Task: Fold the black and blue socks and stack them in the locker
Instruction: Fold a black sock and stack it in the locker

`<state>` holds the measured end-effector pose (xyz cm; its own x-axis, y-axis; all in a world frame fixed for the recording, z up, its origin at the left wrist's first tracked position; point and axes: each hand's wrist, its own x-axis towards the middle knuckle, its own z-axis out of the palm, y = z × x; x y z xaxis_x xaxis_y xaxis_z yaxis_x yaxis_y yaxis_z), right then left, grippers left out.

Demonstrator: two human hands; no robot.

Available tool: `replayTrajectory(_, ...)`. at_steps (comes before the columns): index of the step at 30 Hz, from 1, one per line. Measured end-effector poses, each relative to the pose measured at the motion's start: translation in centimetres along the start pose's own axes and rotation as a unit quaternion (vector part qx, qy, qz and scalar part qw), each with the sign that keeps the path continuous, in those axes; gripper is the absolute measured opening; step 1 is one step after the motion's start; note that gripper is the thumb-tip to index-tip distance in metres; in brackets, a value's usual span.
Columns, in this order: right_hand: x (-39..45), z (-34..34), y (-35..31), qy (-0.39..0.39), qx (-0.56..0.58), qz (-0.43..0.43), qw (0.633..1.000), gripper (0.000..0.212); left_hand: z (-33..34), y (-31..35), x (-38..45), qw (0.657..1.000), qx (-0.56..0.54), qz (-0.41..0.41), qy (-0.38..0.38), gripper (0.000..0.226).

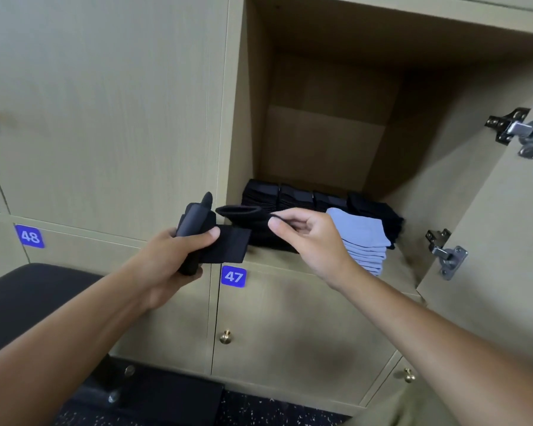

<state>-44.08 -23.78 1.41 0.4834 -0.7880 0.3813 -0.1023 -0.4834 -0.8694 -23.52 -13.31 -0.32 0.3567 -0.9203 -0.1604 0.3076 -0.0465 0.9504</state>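
My left hand (179,256) grips a bundle of black socks (225,245) just left of the open locker (320,142), thumb lying across the folded cuff. My right hand (305,233) pinches the open cuff of another black sock (240,212) at the locker's front edge. Inside the locker, rows of folded black socks (293,196) line the back of the floor. A stack of folded blue socks (363,241) sits at the front right, partly behind my right hand.
The locker door (499,229) stands open on the right with two metal hinges (446,255). Closed locker doors labelled 48 (29,236) and 47 (233,276) lie below, with brass knobs (226,336). A black padded bench (28,296) sits at the lower left.
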Motion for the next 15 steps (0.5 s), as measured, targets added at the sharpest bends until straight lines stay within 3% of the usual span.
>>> replayTrajectory(2, -0.21, -0.10, -0.02, -0.004, 0.000, -0.008, 1.000, 0.026, 0.16, 0.12, -0.19, 1.000, -0.024, -0.008, -0.018, 0.018)
replayTrajectory(6, -0.32, -0.38, -0.06, 0.002, 0.026, -0.025, 0.999, 0.012, 0.35, 0.15, -0.34, 0.998, -0.056, -0.017, -0.028, 0.020)
replayTrajectory(8, -0.40, -0.32, -0.02, -0.004, 0.047, -0.026, 0.999, 0.014, 0.48, 0.06, -0.38, 0.998, -0.057, -0.016, -0.030, 0.021)
replayTrajectory(15, -0.23, -0.13, -0.10, 0.008, 0.080, 0.041, 0.996, 0.054, 0.95, -0.62, 0.02, 0.998, -0.063, 0.018, -0.007, 0.033)
